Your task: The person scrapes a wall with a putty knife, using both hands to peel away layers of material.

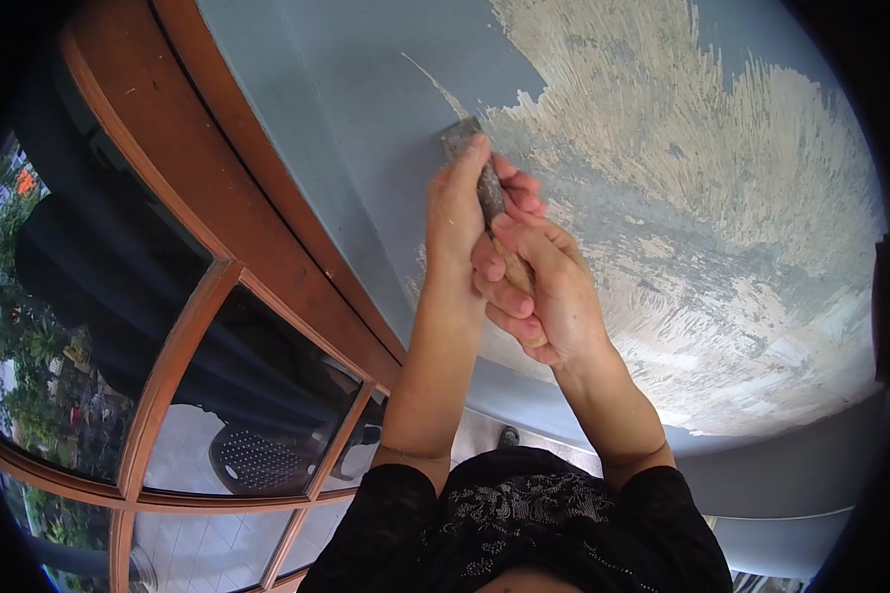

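Note:
A scraper (490,193) with a flat, worn metal blade and a wooden handle lies against a blue-grey wall (356,109). My right hand (544,287) is wrapped round its handle. Higher up, my left hand (460,203) grips the blade part, thumb on top near the blade's end and fingers on the far side. The blade's end touches the wall at the left edge of a large rough patch (643,128), where the blue-grey paint is off and pale, streaked material shows. A thin pale scratch runs up and left from the blade.
A brown wooden frame (183,158) with glass panes stands close on the left. The glass shows dark cloth, plants and a perforated chair (262,460). A dark object (883,311) is at the right edge. Below are the floor and a shoe (507,437).

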### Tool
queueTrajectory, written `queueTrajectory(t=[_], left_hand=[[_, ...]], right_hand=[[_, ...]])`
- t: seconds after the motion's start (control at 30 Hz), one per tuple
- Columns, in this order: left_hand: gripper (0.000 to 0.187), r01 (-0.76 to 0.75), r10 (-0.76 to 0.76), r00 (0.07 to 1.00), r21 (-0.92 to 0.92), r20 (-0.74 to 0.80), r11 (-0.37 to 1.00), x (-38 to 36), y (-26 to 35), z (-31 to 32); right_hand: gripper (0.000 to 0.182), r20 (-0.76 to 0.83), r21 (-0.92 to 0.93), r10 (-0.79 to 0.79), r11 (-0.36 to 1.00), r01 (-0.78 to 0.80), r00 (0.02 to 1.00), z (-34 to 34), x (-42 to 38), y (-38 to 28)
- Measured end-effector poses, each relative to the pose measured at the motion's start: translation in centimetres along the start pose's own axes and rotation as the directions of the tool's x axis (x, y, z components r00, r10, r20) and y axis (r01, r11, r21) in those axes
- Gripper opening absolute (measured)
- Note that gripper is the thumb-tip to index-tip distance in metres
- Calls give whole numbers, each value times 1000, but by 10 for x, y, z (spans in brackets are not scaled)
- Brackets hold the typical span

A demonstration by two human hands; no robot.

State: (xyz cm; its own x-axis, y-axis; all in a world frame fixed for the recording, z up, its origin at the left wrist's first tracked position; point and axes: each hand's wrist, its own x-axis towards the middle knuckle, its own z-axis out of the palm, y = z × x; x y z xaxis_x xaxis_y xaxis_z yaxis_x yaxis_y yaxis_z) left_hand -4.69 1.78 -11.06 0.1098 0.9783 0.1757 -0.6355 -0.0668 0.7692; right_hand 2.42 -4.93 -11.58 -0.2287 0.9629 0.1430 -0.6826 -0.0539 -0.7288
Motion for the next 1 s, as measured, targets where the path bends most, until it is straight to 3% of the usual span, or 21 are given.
queueTrajectory(t=[0.13, 0.23, 0.43, 0.53, 0.63, 0.73, 0.83, 1.0], left_hand=[[33, -31, 31, 999, -22, -8, 999, -2, 0, 1], [34, 13, -12, 1000, 42, -23, 999, -4, -3, 2], [34, -72, 67, 995, -60, -80, 996, 10, 13, 2], [34, -23, 23, 1000, 32, -16, 999, 5, 8, -4], [34, 33, -34, 999, 62, 7, 998, -2, 3, -4], [34, -2, 2, 1000, 2, 12, 1000, 6, 6, -3], [34, -24, 24, 1000, -6, -2, 1000, 6, 9, 0], [35, 34, -36, 999, 50, 28, 998, -2, 1, -3]], right_hand=[[20, 68, -7, 6, 1000, -6, 998, -10, 5, 2], [27, -70, 12, 10, 1000, -9, 997, -2, -1, 0], [17, 126, 34, -6, 999, 2, 992, 0, 23, 1], [18, 97, -2, 32, 999, -32, 995, -3, 9, 1], [23, -114, 88, -24, 996, 35, 993, 7, -1, 6], [21, 21, -26, -4, 1000, 4, 1000, 2, 6, 2], [19, 93, 6, -6, 1000, 5, 996, -1, 11, 3], [23, -39, -4, 0, 1000, 0, 999, -3, 0, 6]])
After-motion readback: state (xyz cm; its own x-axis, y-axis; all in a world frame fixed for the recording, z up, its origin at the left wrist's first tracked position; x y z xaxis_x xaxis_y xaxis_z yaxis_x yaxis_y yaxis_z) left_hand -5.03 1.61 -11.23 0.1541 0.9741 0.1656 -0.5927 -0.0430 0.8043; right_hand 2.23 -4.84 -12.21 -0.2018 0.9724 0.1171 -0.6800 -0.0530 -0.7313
